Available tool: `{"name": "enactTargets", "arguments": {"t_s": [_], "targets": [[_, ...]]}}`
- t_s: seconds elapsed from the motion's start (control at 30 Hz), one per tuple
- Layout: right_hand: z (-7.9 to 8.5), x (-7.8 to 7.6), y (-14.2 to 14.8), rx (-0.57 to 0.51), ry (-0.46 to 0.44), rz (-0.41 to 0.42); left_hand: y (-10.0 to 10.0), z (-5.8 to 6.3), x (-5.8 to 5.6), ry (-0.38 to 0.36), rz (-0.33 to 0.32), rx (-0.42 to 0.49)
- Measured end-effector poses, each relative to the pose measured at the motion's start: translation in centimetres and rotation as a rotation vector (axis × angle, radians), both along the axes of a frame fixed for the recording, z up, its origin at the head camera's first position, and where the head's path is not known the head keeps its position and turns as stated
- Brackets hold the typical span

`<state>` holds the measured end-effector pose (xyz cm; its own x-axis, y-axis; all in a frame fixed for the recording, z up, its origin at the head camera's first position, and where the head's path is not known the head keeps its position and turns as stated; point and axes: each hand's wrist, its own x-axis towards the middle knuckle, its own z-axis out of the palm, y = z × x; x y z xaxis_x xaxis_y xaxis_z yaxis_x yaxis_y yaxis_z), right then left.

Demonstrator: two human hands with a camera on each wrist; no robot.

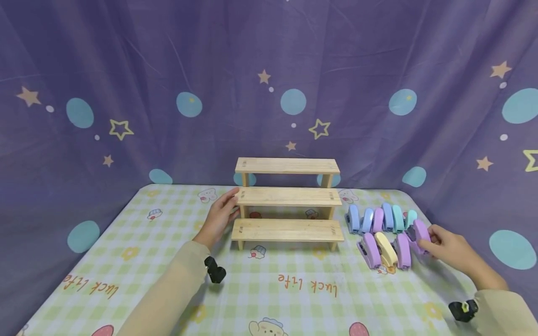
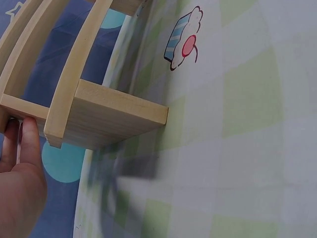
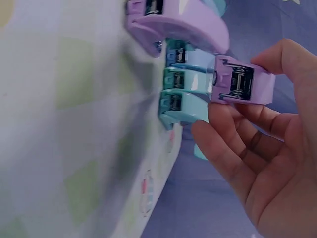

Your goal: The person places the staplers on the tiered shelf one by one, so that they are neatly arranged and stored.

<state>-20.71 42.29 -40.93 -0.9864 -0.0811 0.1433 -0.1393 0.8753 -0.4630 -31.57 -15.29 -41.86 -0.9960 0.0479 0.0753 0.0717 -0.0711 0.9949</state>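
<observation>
Checked cloth [image 1: 168,275] lies under a shelf [image 1: 287,197], its side touched by the straight-fingered left hand [image 1: 218,217]; the right hand [image 1: 451,249] pinches a purple stapler [image 1: 419,233] near other staplers [image 1: 385,249].

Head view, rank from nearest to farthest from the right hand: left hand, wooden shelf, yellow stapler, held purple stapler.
1. Held purple stapler, in the right hand.
2. Yellow stapler, right side.
3. Wooden shelf, centre.
4. Left hand, shelf's left end.

A purple curtain [image 1: 227,51], probably fabric, printed with stars [image 1: 264,77] and turquoise discs [image 1: 293,101], hangs behind the desk [image 1: 168,233] covered in green-checked cloth [image 1: 302,308].
</observation>
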Motion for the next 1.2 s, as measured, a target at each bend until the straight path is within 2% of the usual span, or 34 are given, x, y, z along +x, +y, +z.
{"name": "enactTargets", "arguments": {"t_s": [0.2,0.33,0.47,0.63,0.93,1.2], "targets": [[1.5,-0.1,-0.8,-0.011,0.022,0.006,0.1,0.1,0.0,0.002,0.006,-0.01],[2.6,-0.2,-1.7,-0.036,0.074,0.027,0.0,0.0,0.0,0.012,-0.008,-0.009],[3.9,-0.6,-2.6,-0.012,0.139,0.05,0.0,-0.1,0.0,0.015,-0.02,-0.012],[5.4,-1.1,-3.9,0.02,0.138,0.085,-0.1,-0.1,0.0,0.02,-0.021,-0.023],[6.9,-3.0,-7.0,-0.028,0.129,0.147,0.0,0.0,-0.1,0.026,-0.033,-0.038],[8.6,-5.1,-11.1,-0.066,0.156,0.217,-0.1,0.1,-0.1,0.005,-0.025,-0.05]]}}
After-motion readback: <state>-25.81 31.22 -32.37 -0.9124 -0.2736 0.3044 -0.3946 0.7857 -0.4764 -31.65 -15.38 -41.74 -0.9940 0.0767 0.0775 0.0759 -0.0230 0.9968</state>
